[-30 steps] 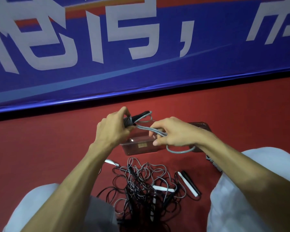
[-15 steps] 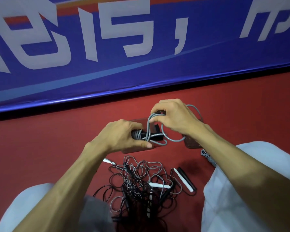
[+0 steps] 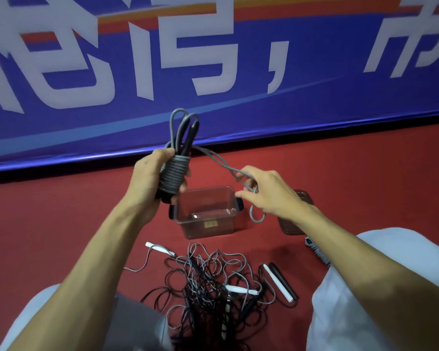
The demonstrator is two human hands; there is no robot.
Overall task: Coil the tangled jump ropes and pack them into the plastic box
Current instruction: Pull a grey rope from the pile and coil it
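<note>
1. The left hand (image 3: 150,181) grips the grey jump rope (image 3: 174,176), wound tightly round its black handles. It holds the bundle upright above the red floor (image 3: 61,224), likely so the turns cannot slip.
2. The right hand (image 3: 269,196), palm down, pinches the doubled grey tail (image 3: 221,163), which runs taut from the bundle's top. A small loop hangs below the fingers.
3. The clear rectangular plastic box (image 3: 208,211) sits open on the floor beneath both hands, ready for the coil.
4. The tangled pile of black and grey ropes (image 3: 213,287) lies nearer the person, between the knees and untouched.
</note>
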